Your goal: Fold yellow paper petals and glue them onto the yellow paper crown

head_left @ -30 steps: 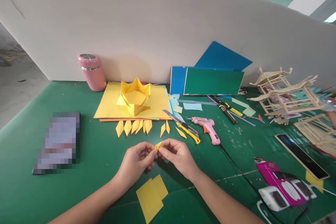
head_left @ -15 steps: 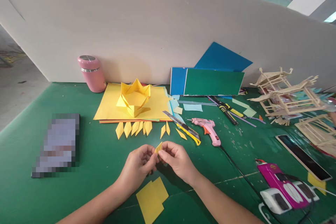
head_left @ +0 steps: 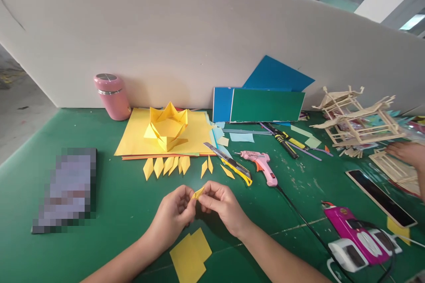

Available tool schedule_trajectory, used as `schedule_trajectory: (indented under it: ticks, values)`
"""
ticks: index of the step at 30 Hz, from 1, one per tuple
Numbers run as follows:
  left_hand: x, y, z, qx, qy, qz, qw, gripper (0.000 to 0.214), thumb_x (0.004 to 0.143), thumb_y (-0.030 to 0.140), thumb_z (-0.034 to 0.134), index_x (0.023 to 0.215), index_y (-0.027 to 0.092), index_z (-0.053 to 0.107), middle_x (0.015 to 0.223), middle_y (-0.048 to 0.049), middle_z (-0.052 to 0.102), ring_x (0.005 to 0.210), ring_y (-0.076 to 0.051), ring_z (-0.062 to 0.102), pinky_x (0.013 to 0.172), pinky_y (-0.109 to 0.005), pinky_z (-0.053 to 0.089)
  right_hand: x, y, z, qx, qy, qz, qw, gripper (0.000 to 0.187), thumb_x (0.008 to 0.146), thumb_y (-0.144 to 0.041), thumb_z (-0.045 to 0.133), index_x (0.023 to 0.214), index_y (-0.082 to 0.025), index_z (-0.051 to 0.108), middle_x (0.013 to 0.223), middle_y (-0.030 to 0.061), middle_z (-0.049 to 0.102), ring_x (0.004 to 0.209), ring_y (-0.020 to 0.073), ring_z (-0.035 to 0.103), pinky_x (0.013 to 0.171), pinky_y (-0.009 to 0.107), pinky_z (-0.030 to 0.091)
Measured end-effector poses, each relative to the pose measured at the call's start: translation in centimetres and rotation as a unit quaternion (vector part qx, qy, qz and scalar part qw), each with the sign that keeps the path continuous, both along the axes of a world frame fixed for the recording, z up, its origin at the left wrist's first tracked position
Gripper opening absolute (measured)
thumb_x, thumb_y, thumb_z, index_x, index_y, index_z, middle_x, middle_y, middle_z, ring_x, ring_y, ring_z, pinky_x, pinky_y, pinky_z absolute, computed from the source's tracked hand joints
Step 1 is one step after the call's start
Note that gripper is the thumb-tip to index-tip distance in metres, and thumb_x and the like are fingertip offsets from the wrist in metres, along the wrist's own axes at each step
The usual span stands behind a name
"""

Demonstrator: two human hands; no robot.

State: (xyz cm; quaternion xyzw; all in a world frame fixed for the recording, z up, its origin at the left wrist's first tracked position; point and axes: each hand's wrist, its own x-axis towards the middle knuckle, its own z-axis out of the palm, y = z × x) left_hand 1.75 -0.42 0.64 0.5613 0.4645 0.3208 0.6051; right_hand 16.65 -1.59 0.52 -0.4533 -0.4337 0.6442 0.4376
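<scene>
Between my fingertips is a small folded piece of yellow paper (head_left: 198, 193). My left hand (head_left: 174, 212) pinches its left end, and my right hand (head_left: 224, 205) pinches the right end. Below my hands lie yellow paper squares (head_left: 187, 258), overlapping on the green table (head_left: 126, 212). Beyond my hands, several yellow folded paper diamonds (head_left: 158, 166) lie in a row. Behind them a yellow folded paper crown-like ring (head_left: 168, 128) stands on a stack of coloured paper (head_left: 133, 139).
A yellow utility knife (head_left: 237, 170) and a pink glue gun (head_left: 260, 163) lie to the right, its cord running to a magenta power strip (head_left: 355, 232). At far right, another person's hand (head_left: 407, 154) touches stick models. A pink flask (head_left: 113, 97) stands at back left.
The folded paper has tilted flatter between my fingers. Another person's hand has come further into view at the right. The whole view has shifted slightly.
</scene>
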Motion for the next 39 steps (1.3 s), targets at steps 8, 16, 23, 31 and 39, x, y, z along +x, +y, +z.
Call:
schedule_trajectory:
  ticks: [8,16,23,31,39]
  values:
    - [-0.1,0.48,0.44,-0.023,0.009,0.029,0.999,0.031,0.066,0.048,0.06,0.062,0.02,0.045,0.047,0.0079,0.046,0.038,-0.006,0.036,0.038,-0.018,0.029,0.06,0.03,0.0,0.011,0.022,0.002,1.0,0.038,0.073,-0.054,0.065,0.071,-0.017,0.058,0.06,-0.0018,0.057,0.055,0.0097,0.049,0.058,0.025,0.041]
    - [-0.24,0.28,0.1,0.004,0.0,-0.012,1.0,0.025,0.069,0.042,0.061,0.066,0.018,0.052,0.057,0.0028,0.055,0.052,-0.011,0.048,0.05,-0.022,0.038,0.12,0.0,0.23,0.001,-0.008,0.002,1.0,0.037,0.068,-0.052,0.071,0.069,-0.017,0.059,0.061,-0.0022,0.057,0.057,0.0101,0.05,0.06,0.025,0.042]
    - [-0.25,0.37,0.04,0.004,-0.014,-0.002,1.0,0.022,0.07,0.038,0.059,0.067,0.019,0.049,0.056,0.0052,0.048,0.052,-0.01,0.044,0.05,-0.021,0.035,0.42,-0.18,0.07,0.033,0.02,0.033,0.999,0.03,0.076,-0.047,0.068,0.084,-0.019,0.059,0.074,-0.0013,0.057,0.067,0.0111,0.054,0.066,0.025,0.045]
    - [-0.11,0.19,0.36,-0.003,-0.001,-0.004,1.0,0.021,0.064,0.036,0.06,0.068,0.018,0.051,0.057,0.0052,0.046,0.052,-0.009,0.039,0.049,-0.021,0.032,0.3,-0.4,0.15,0.114,-0.063,-0.014,0.991,0.019,0.079,-0.039,0.064,0.081,-0.021,0.058,0.076,-0.0004,0.057,0.071,0.0128,0.057,0.067,0.025,0.048]
    - [-0.13,0.15,0.69,-0.009,0.012,0.001,1.0,0.024,0.065,0.041,0.059,0.067,0.019,0.051,0.058,0.0045,0.045,0.053,-0.011,0.038,0.05,-0.022,0.031,0.2,-0.59,0.27,0.155,-0.108,-0.029,0.982,0.014,0.082,-0.034,0.06,0.079,-0.021,0.059,0.074,0.0002,0.056,0.065,0.0129,0.054,0.06,0.025,0.046]
